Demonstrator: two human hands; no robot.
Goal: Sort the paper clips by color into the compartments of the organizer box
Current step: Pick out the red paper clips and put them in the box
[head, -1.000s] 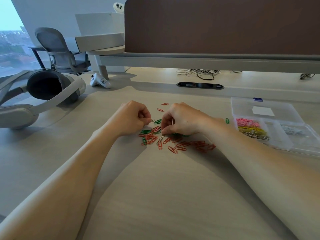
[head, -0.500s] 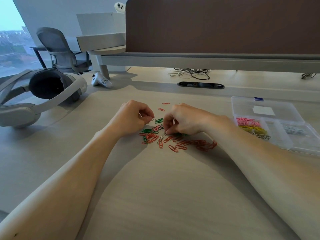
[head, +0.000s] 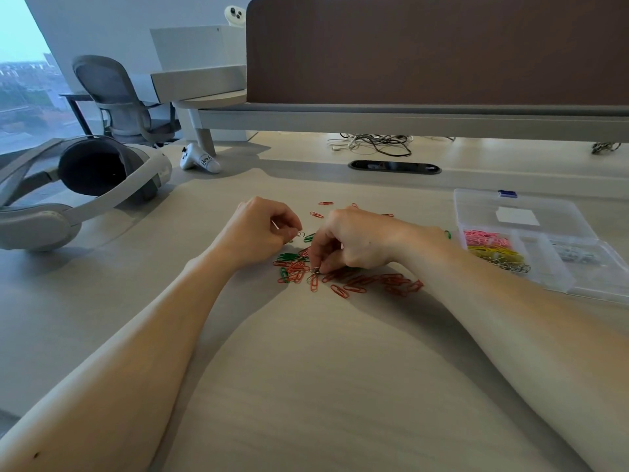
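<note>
On the desk (head: 306, 369), both hands work over the loose paper clips (head: 360, 282).
The left hand (head: 262, 229) is curled, pinching a silver clip (head: 300, 234). The right hand (head: 360, 236) pinches a second silver clip (head: 315, 270) at the pile. The organizer box (head: 541, 264) lies open to the right, holding pink, yellow and silver clips.

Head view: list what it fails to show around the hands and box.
- Right hand, pinching a silver paper clip, hides red paper clips beneath it.
- Left hand, gripping a second silver paper clip: curled fingers hide its palm.
- Clear plastic organizer box: right end cut off by frame edge; pale contents at right blurred.
</note>
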